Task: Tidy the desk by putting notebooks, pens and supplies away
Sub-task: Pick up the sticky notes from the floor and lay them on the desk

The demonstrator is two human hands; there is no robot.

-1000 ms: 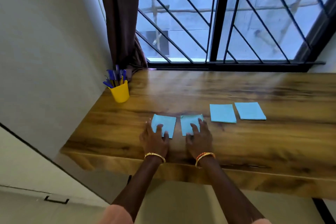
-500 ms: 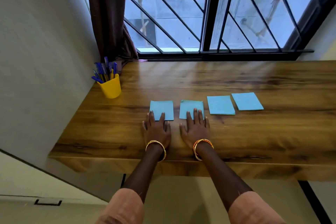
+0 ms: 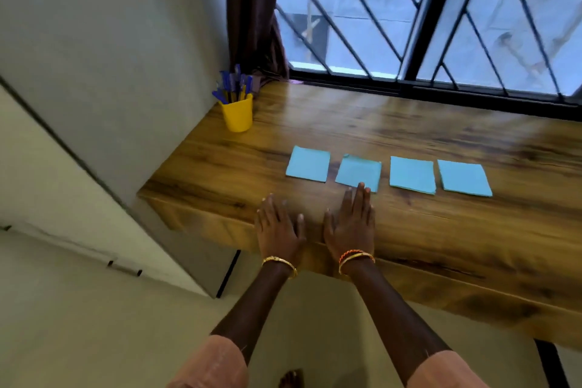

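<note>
Several light-blue sticky-note pads lie in a row on the wooden desk (image 3: 409, 230): the leftmost pad (image 3: 308, 164), the second pad (image 3: 357, 171), the third pad (image 3: 412, 175) and the rightmost pad (image 3: 464, 179). A yellow cup (image 3: 237, 116) full of blue pens (image 3: 233, 86) stands at the desk's far left corner. My left hand (image 3: 278, 227) lies flat near the front edge, apart from the pads. My right hand (image 3: 351, 224) lies flat beside it, its fingertips just reaching the second pad's near edge. Neither hand holds anything.
A grey wall (image 3: 110, 57) borders the desk on the left. A brown curtain (image 3: 255, 16) hangs in the back corner by the barred window (image 3: 441, 9). A bare foot (image 3: 291, 379) shows on the floor below.
Both hands have slid back toward the desk's front edge, off the two left pads. The head view has swung and tilted, so the desk now sits more to the right.
</note>
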